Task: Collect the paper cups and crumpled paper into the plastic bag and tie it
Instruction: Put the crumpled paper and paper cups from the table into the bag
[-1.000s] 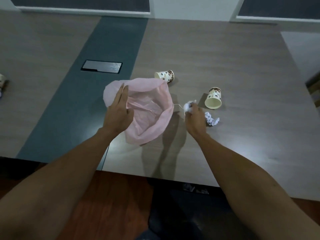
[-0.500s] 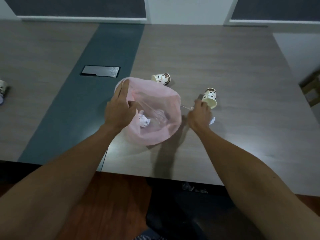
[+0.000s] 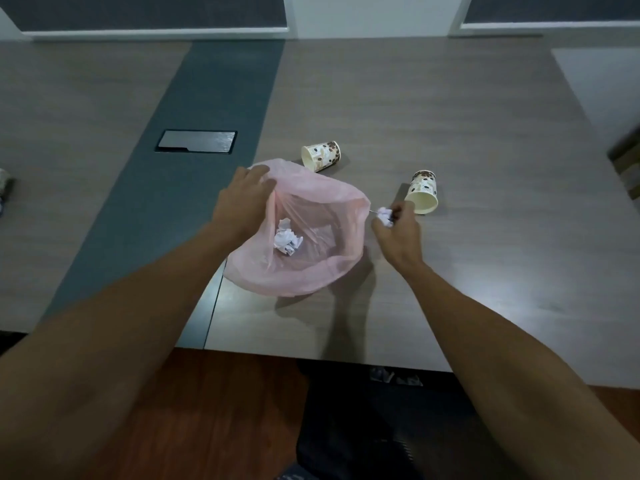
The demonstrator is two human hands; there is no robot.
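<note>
**Now: bag held open, 2nd paper wad at its rim**

Worktop [image 3: 450, 116]: wood-grain w/ a grey strip and a dark cover plate [image 3: 196, 141]. Pink plastic bag [image 3: 311, 271] sits near the front edge, mouth open. Left hand [image 3: 242, 202] grips the bag's left rim, fingers curled round the plastic. Right hand [image 3: 398, 230] pinches a crumpled paper [image 3: 384, 214] just beside the bag's right rim. Two paper cups lie on their sides: far cup [image 3: 321, 155] just behind the bag, near cup [image 3: 422, 192] by the right hand. One paper wad [image 3: 287, 240] lies inside the bag.
</note>
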